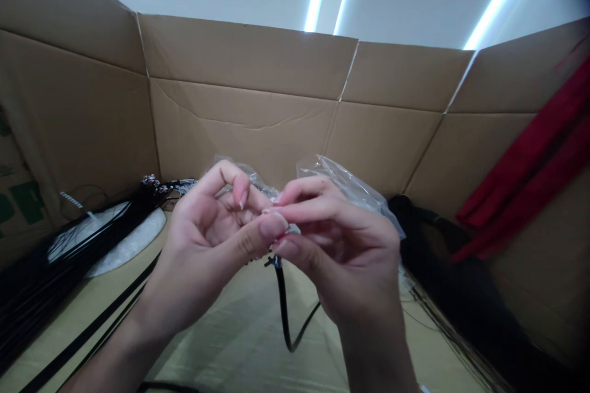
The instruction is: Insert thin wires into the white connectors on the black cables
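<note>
Both my hands meet in front of me at the end of a black cable [284, 304]. The fingers of my right hand [341, 239] are pinched around a small whitish piece, likely a connector [293, 229], at that end. Against it press the thumb and a fingertip of my left hand [216, 239], its other fingers loosely curled. What lies between the left fingertips is hidden. Just under the thumbs, thin wires [276, 260] show where the black sheath ends. The cable hangs down and bends up to the right behind my right wrist.
Cardboard walls [249, 98] enclose the work table [239, 344]. Bundled black cables [106, 242] lie at left, partly over a white bubble-wrap-like sheet [138, 239]. Clear plastic bags [359, 187] sit behind my hands. Red cloth [520, 178] and a dark bundle [461, 282] are at right.
</note>
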`<state>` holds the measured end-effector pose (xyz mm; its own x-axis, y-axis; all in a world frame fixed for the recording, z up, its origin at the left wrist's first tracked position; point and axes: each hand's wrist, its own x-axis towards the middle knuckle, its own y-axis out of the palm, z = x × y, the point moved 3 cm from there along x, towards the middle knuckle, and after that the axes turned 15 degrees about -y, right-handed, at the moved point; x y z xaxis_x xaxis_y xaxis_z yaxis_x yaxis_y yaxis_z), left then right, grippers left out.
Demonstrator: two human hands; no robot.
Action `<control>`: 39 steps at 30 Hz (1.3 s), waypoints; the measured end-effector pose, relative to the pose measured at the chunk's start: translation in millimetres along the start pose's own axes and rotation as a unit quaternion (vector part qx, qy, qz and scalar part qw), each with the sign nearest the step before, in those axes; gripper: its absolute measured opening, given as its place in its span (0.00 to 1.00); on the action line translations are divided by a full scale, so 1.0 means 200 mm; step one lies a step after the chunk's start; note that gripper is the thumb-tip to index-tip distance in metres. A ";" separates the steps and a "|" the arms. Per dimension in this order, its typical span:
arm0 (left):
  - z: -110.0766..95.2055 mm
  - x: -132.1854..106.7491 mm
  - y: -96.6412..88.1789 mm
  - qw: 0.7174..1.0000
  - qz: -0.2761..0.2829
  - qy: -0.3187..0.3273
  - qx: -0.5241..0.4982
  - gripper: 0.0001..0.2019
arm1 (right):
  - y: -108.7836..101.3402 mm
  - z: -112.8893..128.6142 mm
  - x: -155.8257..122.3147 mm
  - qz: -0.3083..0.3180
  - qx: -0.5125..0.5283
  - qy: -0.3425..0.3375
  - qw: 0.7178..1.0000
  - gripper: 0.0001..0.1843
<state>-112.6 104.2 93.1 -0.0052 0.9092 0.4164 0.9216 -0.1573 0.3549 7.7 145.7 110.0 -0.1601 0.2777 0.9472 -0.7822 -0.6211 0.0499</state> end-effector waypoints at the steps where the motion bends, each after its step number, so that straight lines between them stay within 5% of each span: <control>1: 0.00 0.00 0.00 1.000 -0.005 -0.001 -0.001 0.13 | 0.00 -0.01 0.00 -0.011 0.015 0.005 1.000 0.10; 9: -0.01 0.00 0.01 0.999 0.002 0.007 0.036 0.09 | -0.01 -0.06 -0.01 -0.014 0.184 0.126 0.975 0.04; 15: -0.04 -0.02 0.01 0.977 -0.034 0.125 0.169 0.08 | 0.01 0.02 -0.02 -0.081 0.022 0.022 0.996 0.05; 24: -0.09 -0.08 0.04 0.895 -0.091 0.261 0.350 0.10 | 0.03 0.04 -0.03 -0.140 -0.055 0.006 0.989 0.13; 32: -0.10 -0.08 0.04 0.876 -0.133 0.243 0.396 0.06 | 0.06 0.07 -0.04 -0.099 -0.157 -0.080 0.979 0.14; 39: -0.12 -0.08 0.03 0.894 -0.157 0.184 0.377 0.05 | 0.07 0.07 -0.04 -0.012 -0.182 -0.080 0.980 0.11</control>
<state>-116.7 79.7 107.8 -0.3095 0.6533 0.6910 0.8515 0.5139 -0.1044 5.3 124.6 107.7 -0.0657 0.1525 0.9861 -0.9521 -0.3055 -0.0162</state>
